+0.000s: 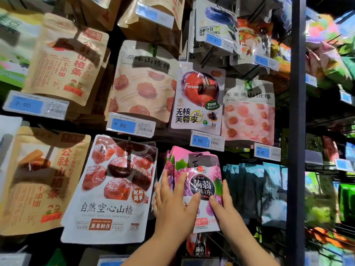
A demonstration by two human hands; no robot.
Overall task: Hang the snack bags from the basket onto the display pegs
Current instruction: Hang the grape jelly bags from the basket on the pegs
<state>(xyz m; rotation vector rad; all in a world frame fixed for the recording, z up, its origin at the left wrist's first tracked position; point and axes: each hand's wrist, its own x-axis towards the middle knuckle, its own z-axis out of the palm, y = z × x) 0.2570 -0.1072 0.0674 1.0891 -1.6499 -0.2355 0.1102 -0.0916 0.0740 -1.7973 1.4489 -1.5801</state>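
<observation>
A pink grape-print snack bag (199,169) hangs at the front of a stack of like bags on a peg, low in the middle of the display. My left hand (172,202) lies on the bag's left half with straight fingers spread over its face. My right hand (222,204) holds the bag's right edge, thumb on the front and fingers behind. The peg itself is hidden behind the bags. No basket is in view.
A large white hawthorn bag (113,189) hangs just left of my hands. A plum bag (199,96) and price tag (207,141) sit right above. Teal bags (253,185) hang to the right, then a dark upright post (296,131).
</observation>
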